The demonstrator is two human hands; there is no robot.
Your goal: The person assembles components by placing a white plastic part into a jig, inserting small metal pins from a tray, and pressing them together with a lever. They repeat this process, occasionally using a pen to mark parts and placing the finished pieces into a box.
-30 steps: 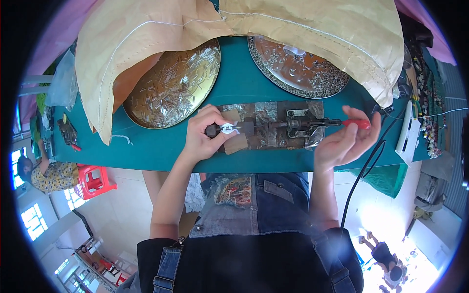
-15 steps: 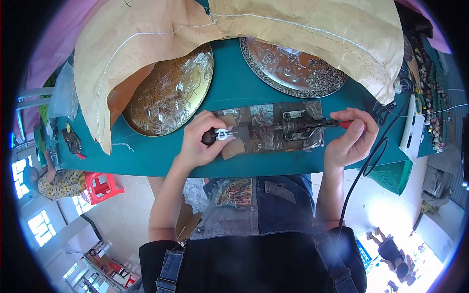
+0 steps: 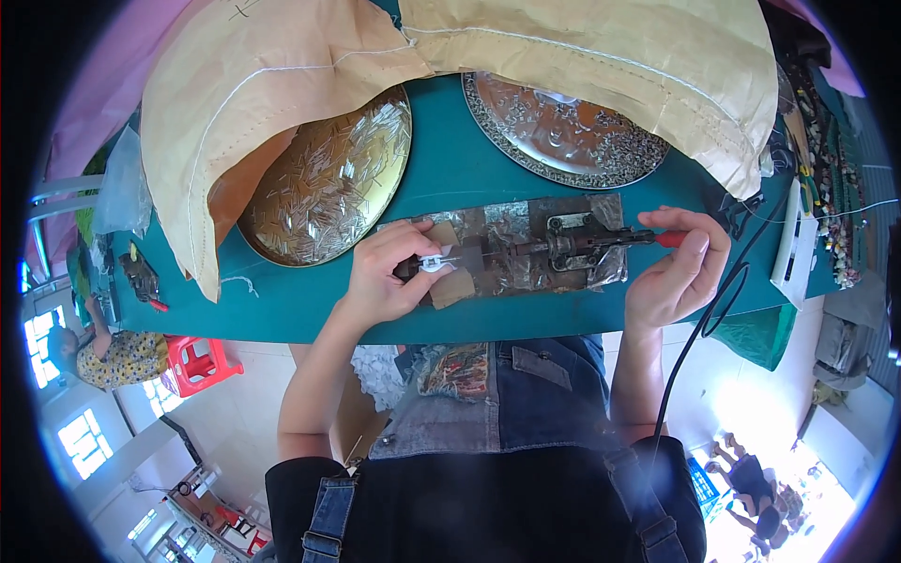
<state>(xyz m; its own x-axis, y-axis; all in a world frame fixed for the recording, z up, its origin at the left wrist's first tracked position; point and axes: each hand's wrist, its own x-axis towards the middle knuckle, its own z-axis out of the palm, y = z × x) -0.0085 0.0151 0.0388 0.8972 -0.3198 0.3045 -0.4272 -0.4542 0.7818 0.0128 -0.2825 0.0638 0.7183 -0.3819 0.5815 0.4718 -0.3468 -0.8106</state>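
A small white plastic piece (image 3: 435,264) is pinched between the thumb and fingers of my left hand (image 3: 385,267), at the left end of a worn metal jig (image 3: 507,218). Part of the piece is hidden by the fingers. Thin metal shows just right of it, in line with the jig. On the jig's right half sits a push-type toggle clamp (image 3: 574,242). Its red handle (image 3: 668,239) is between the curled thumb and fingers of my right hand (image 3: 678,272). Brown cardboard pieces (image 3: 454,287) lie beside the left fingertips.
Behind the jig, a round tray (image 3: 324,239) holds many thin metal pins, and another tray (image 3: 563,178) small metal parts. Tan paper (image 3: 582,42) arches over both. A black cable (image 3: 699,324) hangs by my right arm. Pliers and a white tool lie far right. Other people are in the background.
The white piece has tilted and shifted slightly right and nearer to me in my left fingers. My right hand stays at the red handle, with little visible movement.
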